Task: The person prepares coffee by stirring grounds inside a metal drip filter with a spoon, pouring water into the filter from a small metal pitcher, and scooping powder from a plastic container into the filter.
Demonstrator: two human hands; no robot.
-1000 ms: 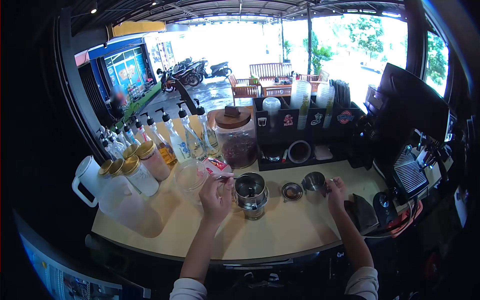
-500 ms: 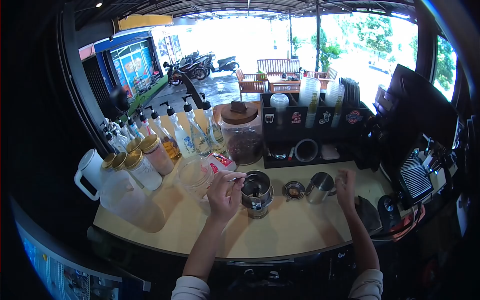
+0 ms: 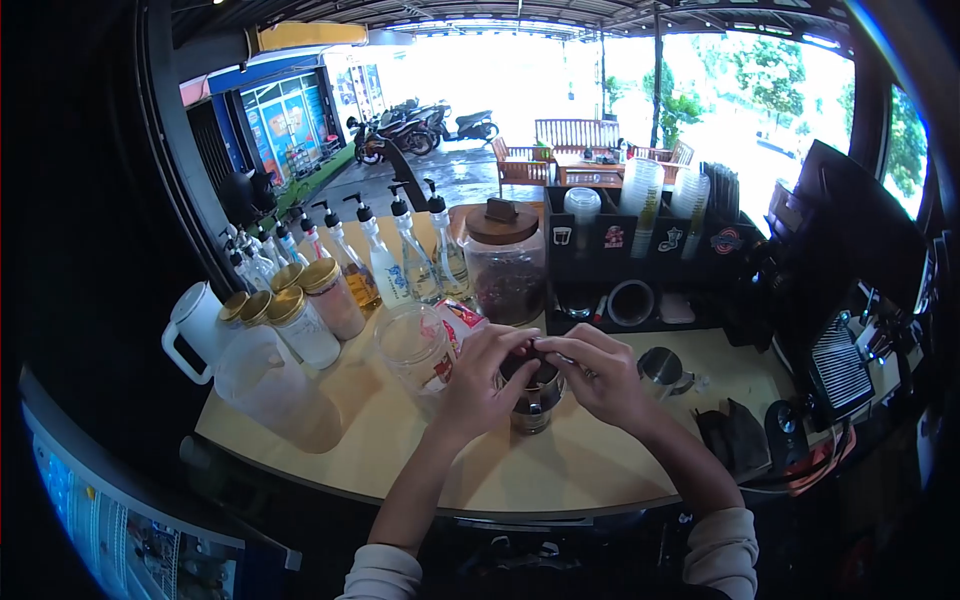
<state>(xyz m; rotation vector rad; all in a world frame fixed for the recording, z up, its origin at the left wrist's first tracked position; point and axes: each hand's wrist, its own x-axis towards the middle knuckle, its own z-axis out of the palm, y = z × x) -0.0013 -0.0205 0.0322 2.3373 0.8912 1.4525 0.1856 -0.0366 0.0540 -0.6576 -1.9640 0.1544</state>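
Observation:
The metal drip filter [image 3: 543, 392] stands upright on a small glass [image 3: 531, 420] near the middle of the counter. Over its left rim is my left hand [image 3: 480, 388], fingers closed and curled round something too small and dark to name. My right hand [image 3: 603, 382] comes in from the other side, thumb and forefinger pinched at the filter's top; what they hold is hidden. The two hands nearly touch and cover much of the filter's opening. A metal cup with a handle [image 3: 662, 368] stands right of my right hand, apart from it.
An open clear jar [image 3: 412, 350] and a red-and-white packet [image 3: 462, 318] lie left of the filter. Behind are pump bottles [image 3: 388, 270], a wooden-lidded jar [image 3: 504, 270] and a black cup rack [image 3: 650, 240]. Left stands a frosted pitcher [image 3: 262, 380]; right, a coffee machine [image 3: 835, 240].
My right hand has let go of the metal cup and moved left to the filter. My left hand has come over the filter's rim. The small round metal piece right of the filter is out of sight.

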